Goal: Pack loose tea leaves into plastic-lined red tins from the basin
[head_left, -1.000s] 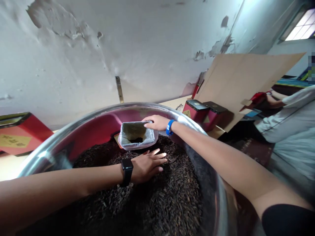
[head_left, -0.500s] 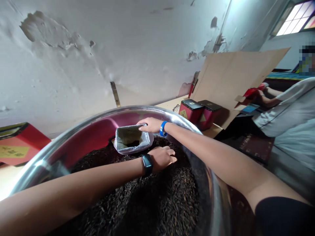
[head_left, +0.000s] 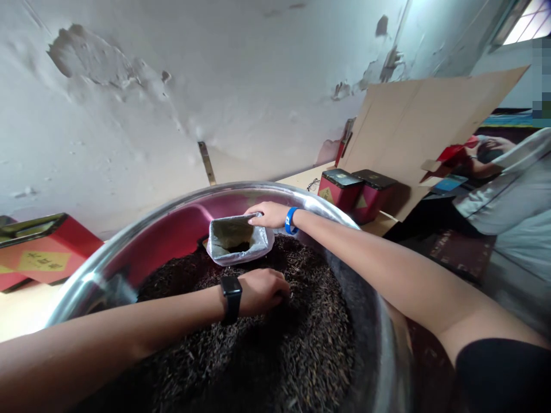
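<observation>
Dark, dried loose tea leaves (head_left: 314, 327) are heaped in a large round metal tub (head_left: 390, 344). Half sunk among them, near the far wall of the tub, sits a rectangular tin lined with a clear plastic bag (head_left: 241, 257); some dark leaves show at its bottom. My right hand (head_left: 269, 215), with a blue wristband, grips the tin's far right rim through the liner. In front of the tin, my left hand (head_left: 263, 291) rests low over the leaves, back up and fingers curled in. Whatever lies inside those fingers is hidden.
Red tea tins (head_left: 47, 252) stand at the left, and two lidded ones (head_left: 340, 186) behind the tub at the right. A large cardboard sheet (head_left: 430, 132) leans there. A co-worker in a light shirt (head_left: 516, 189) handles something red. A peeling wall (head_left: 258, 86) rises behind.
My left hand has drawn back toward me and left, its fingers going from spread to curled. My right hand keeps its grip on the tin's rim. The view has shifted slightly.
</observation>
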The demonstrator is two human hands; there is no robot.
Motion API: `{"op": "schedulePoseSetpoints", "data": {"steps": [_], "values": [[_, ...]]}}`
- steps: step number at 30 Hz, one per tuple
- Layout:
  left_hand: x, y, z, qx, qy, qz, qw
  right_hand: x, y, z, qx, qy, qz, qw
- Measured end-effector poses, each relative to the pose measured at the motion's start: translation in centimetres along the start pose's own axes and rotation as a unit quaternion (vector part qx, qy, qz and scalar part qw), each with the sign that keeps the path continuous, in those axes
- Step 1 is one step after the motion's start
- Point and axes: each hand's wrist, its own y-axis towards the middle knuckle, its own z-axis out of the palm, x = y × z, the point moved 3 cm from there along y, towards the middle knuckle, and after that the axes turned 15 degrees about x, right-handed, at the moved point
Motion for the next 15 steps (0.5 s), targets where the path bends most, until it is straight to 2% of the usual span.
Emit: {"op": "schedulePoseSetpoints", "data": {"steps": [4, 8, 15], "values": [[0.3, -2.6, 0.0, 0.077, 0.005, -0.020, 0.997, -0.1, 0.1, 0.0, 0.003, 0.002, -0.006, 1.000], [0.1, -3.4, -0.7, 0.169, -0.026, -0.028, 0.985, -0.3, 0.3, 0.1, 0.006, 0.007, -0.009, 1.000], [-1.4, -3.6, -1.1, 0.226, -0.111, -0.071, 0.965, -0.6, 0.4, 0.2, 0.012, 0.022, -0.001, 1.000]]}}
